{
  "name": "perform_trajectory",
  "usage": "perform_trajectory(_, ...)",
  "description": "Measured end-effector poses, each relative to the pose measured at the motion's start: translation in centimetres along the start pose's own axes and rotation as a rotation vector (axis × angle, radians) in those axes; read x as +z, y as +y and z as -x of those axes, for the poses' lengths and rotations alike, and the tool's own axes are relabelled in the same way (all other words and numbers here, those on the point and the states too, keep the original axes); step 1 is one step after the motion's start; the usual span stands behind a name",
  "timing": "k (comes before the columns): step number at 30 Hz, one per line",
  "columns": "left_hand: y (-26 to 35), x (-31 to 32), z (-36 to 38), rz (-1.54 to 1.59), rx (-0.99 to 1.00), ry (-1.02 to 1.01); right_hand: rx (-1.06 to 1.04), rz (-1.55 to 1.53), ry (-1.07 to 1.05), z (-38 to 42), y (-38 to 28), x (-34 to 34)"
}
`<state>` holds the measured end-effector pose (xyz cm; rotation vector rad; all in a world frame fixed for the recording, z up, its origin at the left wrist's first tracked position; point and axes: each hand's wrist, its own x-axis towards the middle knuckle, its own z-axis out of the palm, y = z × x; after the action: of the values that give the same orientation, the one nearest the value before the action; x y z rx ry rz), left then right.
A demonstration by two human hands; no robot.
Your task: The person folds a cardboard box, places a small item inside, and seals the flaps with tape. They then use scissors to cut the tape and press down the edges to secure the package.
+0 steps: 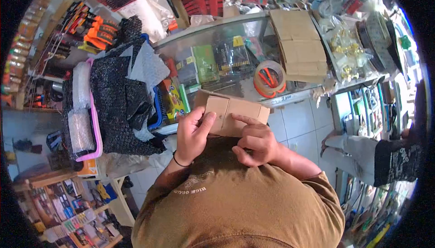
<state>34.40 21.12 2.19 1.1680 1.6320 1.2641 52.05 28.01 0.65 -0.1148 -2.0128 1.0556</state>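
A small brown cardboard box is in front of my chest, one of its flaps raised at the back left. My left hand grips its left side, the thumb on the near face and the fingers partly hidden behind. A black band circles that wrist. With its index finger stretched out, my right hand touches the face of the box. The other fingers of this hand are curled loosely, and I see nothing held in them.
Ahead stands a glass display counter with packaged goods inside. On it lie tape rolls and flat folded cardboard. To the left, black bubble wrap fills baskets, including a pink one. A person in grey trousers is at the right.
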Motion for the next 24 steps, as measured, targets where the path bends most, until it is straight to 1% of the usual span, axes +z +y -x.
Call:
perform_trajectory(5, -0.1, 0.5, 0.5, 0.107, -0.065, -0.016, -0.050, 0.057, -0.018, -0.6, -0.2, 0.1)
perform_trajectory(7, -0.2, 1.0, 0.5, 0.133, 0.001, 0.047, -0.063, 0.078, -0.043, -0.6, -0.2, 0.2)
perform_trajectory(8, -0.5, 0.8, 0.6, 0.140, -0.003, 0.051, -0.075, 0.078, -0.045, -0.6, -0.1, 0.3)
perform_trajectory(10, -1.5, 0.3, 0.8, 0.021, -0.009, -0.013, -0.086, 0.078, -0.055, -0.8, -0.1, 0.3)
perform_trajectory(11, -1.4, 0.4, 0.8, 0.028, -0.010, -0.008, -0.090, 0.083, -0.061, -0.9, -0.2, 0.2)
perform_trajectory(13, -1.1, 0.7, 0.7, 0.012, 0.052, 0.021, -0.094, 0.087, -0.075, -1.2, -0.2, 0.0)
perform_trajectory(15, -0.9, 0.6, 0.8, -0.012, 0.048, 0.019, -0.091, 0.036, -0.075, -1.3, -0.2, 0.0)
perform_trajectory(23, -0.1, 0.7, 1.1, -0.107, 0.067, 0.008, -0.136, 0.016, -0.103, -1.9, 0.3, -0.1)
perform_trajectory(24, 0.1, 0.8, 1.2, -0.053, -0.002, -0.007, -0.150, 0.002, -0.097, -1.9, 0.4, -0.1)
